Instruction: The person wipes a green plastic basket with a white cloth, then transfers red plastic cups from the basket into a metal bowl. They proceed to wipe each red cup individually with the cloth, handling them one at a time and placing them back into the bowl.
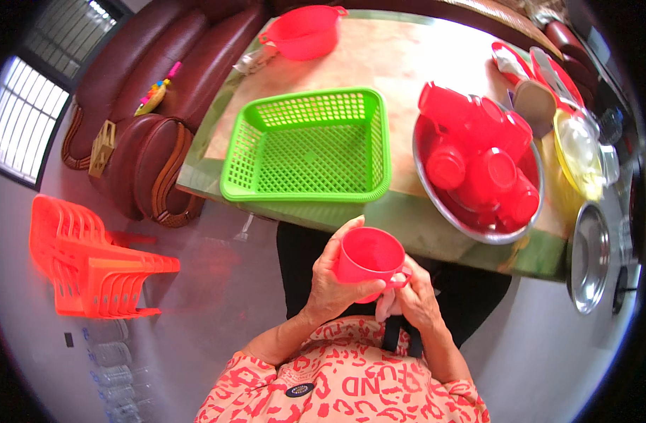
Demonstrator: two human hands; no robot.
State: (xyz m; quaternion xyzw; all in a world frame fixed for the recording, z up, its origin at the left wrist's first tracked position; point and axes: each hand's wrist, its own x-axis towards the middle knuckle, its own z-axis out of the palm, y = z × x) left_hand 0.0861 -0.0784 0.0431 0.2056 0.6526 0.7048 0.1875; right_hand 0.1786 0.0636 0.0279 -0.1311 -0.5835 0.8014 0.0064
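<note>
A red plastic mug (365, 261) is held in front of my body, its open mouth tilted up. My left hand (330, 282) wraps round the mug's side, with the thumb across its front. At the handle side, my right hand (416, 299) is closed on a pale cloth (388, 304) and touches the mug near its handle. Just beyond, a green perforated basket (305, 192) sits on the table with nothing in it. To the right, a steel bowl (471, 233) holds several more red mugs (488, 173) in a heap.
The marble-patterned table (407, 42) also bears a red basin (305, 34) at its far left and a yellow basket (575, 155) at the right. A steel basin (589, 257) stands beyond the right edge. Stacked orange chairs (97, 261) and a brown sofa (168, 56) are on the left.
</note>
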